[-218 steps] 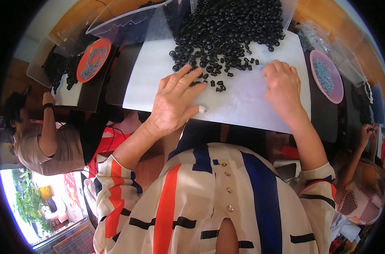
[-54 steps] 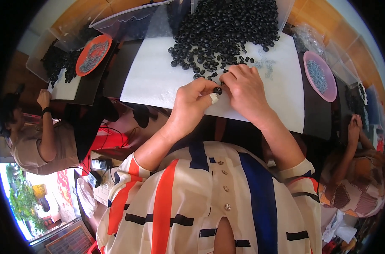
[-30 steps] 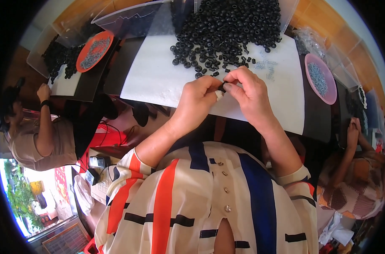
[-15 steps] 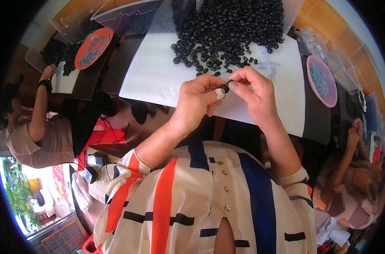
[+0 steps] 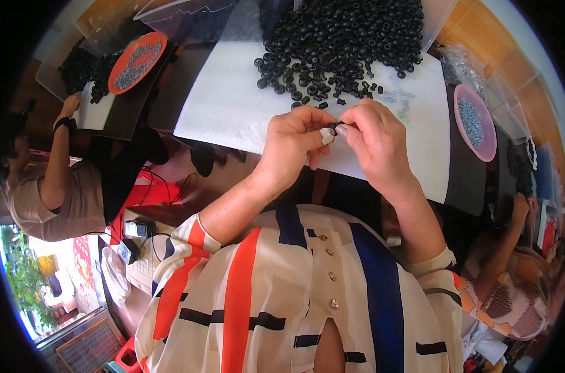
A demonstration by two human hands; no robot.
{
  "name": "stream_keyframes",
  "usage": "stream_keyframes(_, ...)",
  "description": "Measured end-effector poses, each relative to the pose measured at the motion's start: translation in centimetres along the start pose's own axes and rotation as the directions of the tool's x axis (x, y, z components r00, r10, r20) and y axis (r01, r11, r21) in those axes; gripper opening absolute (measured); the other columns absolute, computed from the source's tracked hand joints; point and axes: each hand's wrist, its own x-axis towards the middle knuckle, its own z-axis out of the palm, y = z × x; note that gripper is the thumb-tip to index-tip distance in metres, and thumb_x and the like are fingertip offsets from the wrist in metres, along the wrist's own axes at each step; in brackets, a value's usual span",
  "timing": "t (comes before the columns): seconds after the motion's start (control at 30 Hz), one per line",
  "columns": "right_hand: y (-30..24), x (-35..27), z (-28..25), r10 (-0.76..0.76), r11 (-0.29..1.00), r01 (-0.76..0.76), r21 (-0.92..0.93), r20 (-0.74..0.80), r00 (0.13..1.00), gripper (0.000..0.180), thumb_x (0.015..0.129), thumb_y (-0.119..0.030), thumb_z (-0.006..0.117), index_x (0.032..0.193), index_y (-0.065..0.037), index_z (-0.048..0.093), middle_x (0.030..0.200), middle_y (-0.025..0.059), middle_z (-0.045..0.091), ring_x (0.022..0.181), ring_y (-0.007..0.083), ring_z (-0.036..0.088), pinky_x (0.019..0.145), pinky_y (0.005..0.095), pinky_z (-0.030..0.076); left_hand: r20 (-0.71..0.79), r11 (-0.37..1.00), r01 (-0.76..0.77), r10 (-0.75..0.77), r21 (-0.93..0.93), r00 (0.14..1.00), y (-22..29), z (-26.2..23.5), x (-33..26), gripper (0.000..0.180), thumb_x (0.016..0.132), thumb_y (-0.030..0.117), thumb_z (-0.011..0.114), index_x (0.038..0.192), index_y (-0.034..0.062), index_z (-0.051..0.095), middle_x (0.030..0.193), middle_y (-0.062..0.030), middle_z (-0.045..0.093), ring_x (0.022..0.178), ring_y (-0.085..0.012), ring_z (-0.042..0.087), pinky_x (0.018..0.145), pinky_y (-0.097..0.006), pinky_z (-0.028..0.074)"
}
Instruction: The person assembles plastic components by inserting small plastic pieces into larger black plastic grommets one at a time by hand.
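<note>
Over the near edge of a white foam sheet (image 5: pixel 226 93), my two hands meet at one small black part (image 5: pixel 335 126). My left hand (image 5: pixel 295 140) is closed with thumb and fingers pinching it; white tape wraps a digit. Thumb and forefinger of my right hand (image 5: pixel 375 140) press on the part from the other side, and my fingertips cover most of it. Just beyond lies a large heap of black round parts with holes (image 5: pixel 350 37), with some spool-shaped pieces at its near edge. Small silvery pieces (image 5: pixel 397 96) are scattered right of the heap.
A pink dish (image 5: pixel 475 124) of small metal pieces stands to the right. An orange dish (image 5: pixel 136 62) holds similar pieces at the left. Co-workers sit on both sides, one with a hand (image 5: pixel 73 102) at a black pile. A clear plastic bin (image 5: pixel 189 22) stands behind.
My right hand has closed in on the left, its fingers now curled tighter over the black part. The right co-worker's hands have lowered slightly.
</note>
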Motion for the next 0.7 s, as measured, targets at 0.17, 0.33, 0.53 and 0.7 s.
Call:
stream_keyframes(0.17,0.7,-0.4,0.6,0.071,0.982,-0.067,0.176,-0.014,0.997,0.012,0.081,0.001,0.067,0.087,-0.004,0.058,0.079,0.0101,0.06,0.073,0.0301,0.06,0.064,0.0394,0.048,-0.018,1.0,-0.007,0.007,-0.022,1.0,0.1,0.3,-0.1,0.013,0.09,-0.002,0.062,0.102,-0.0071,0.064,0.083,-0.0082,0.066,0.064,-0.0101,0.061,0.047,-0.021,0.045)
stream_keyframes(0.33,0.3,-0.6,0.8,0.108,0.966,-0.103,0.238,-0.006,0.994,0.011,0.082,0.002,0.066,0.089,-0.003,0.06,0.081,0.0112,0.061,0.075,0.0301,0.061,0.065,0.0385,0.049,-0.052,0.997,0.008,-0.012,-0.083,0.999,-0.1,0.1,0.0,0.014,0.089,-0.003,0.062,0.102,-0.0075,0.064,0.081,-0.0087,0.066,0.064,-0.0112,0.061,0.046,-0.022,0.045)
stream_keyframes(0.53,0.4,-0.5,0.8,0.032,0.993,-0.028,0.117,-0.034,0.999,0.018,0.078,0.005,0.063,0.094,-0.003,0.06,0.082,0.0119,0.061,0.078,0.0332,0.061,0.068,0.0416,0.049,-0.045,0.993,0.005,-0.01,-0.115,0.999,-0.3,0.1,0.1,0.014,0.088,-0.004,0.063,0.102,-0.0075,0.064,0.08,-0.0084,0.066,0.063,-0.0114,0.061,0.046,-0.023,0.046)
stream_keyframes(0.7,-0.5,0.0,1.2,-0.171,0.965,0.154,-0.211,-0.067,0.983,0.022,0.073,0.011,0.06,0.093,0.001,0.06,0.084,0.0145,0.06,0.075,0.0345,0.06,0.065,0.042,0.049,-0.065,0.997,-0.001,-0.004,-0.079,0.998,-0.1,0.2,-0.2,0.014,0.088,-0.004,0.063,0.101,-0.0068,0.064,0.079,-0.0073,0.065,0.063,-0.0108,0.061,0.046,-0.023,0.046)
